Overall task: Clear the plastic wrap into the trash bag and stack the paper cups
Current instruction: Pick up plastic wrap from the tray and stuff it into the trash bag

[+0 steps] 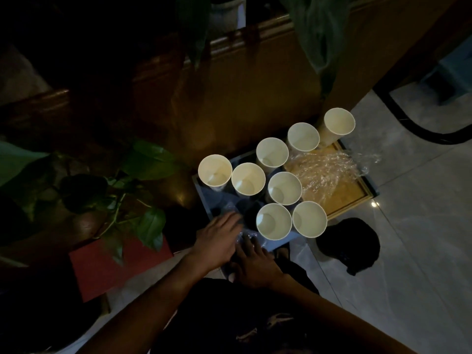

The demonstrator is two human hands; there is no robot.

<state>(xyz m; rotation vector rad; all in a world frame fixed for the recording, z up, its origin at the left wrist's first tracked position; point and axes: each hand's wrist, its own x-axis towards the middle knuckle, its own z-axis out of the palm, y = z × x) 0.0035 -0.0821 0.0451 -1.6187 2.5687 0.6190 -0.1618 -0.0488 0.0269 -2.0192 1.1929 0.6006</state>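
Several white paper cups stand upright and apart on a low blue-grey tray (204,198); the nearest cup (273,221) is just right of my hands and the farthest cup (339,121) is at the back right. Crumpled clear plastic wrap (329,172) lies over a wooden tray (355,200) on the right. More plastic wrap (245,236) lies at the tray's near corner. My left hand (219,238) rests on it with fingers spread. My right hand (252,261) touches the same wrap from below, and its grip is hidden. A black trash bag (348,245) sits on the floor at the right.
Leafy potted plants (143,175) crowd the left side. A red flat object (102,269) lies at the lower left. Wooden furniture (242,93) rises behind the trays. Pale tiled floor (421,226) spreads to the right, with a dark curved chair base (413,129) on it.
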